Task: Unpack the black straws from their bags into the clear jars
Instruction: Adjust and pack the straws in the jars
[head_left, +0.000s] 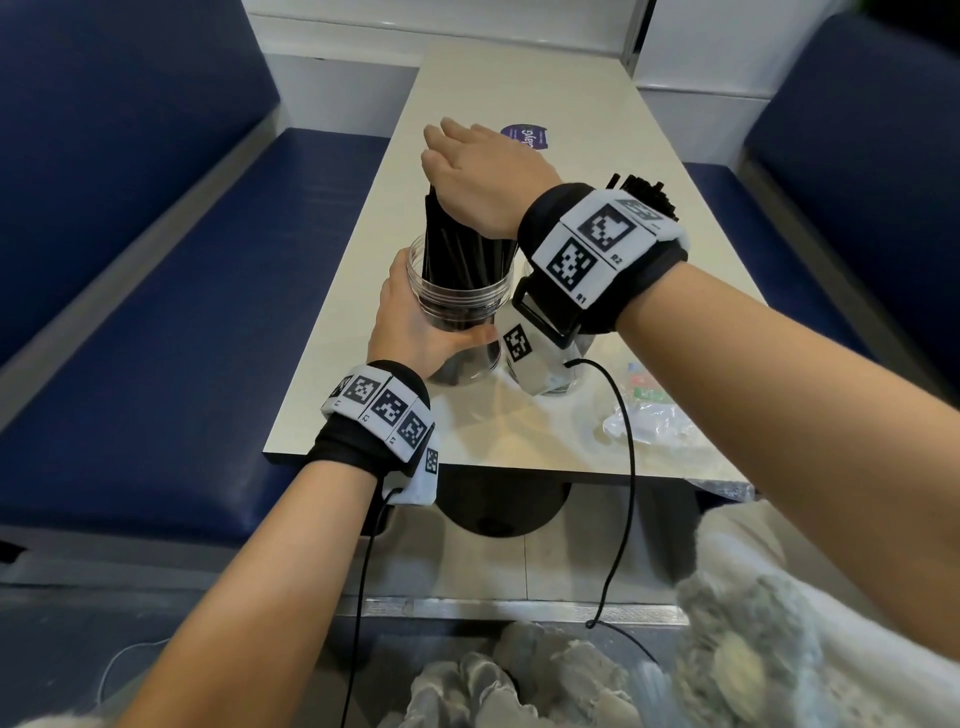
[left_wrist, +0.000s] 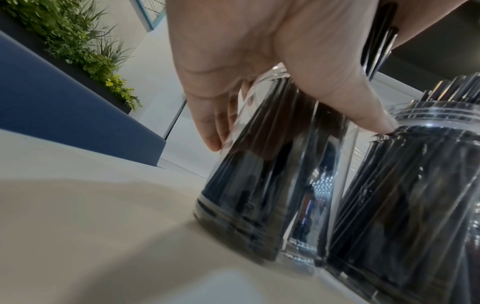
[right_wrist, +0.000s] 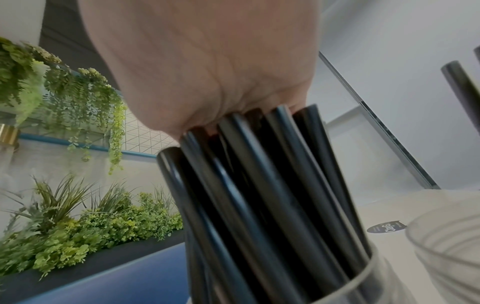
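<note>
Step in hand: seating straws (head_left: 462, 244) in left jar (head_left: 457, 306); jar stands on table (head_left: 519, 431), touching second jar (left_wrist: 415, 195), already packed; your left hand (head_left: 410, 322) wraps jar wall, steadying; your right hand (head_left: 478, 176) rests palm-down on straw tops, fingers seem straight, no grip; empty bag (head_left: 649, 421) lies right; next, judged: press bundle level, then lift palm gently so nothing tips.
</note>
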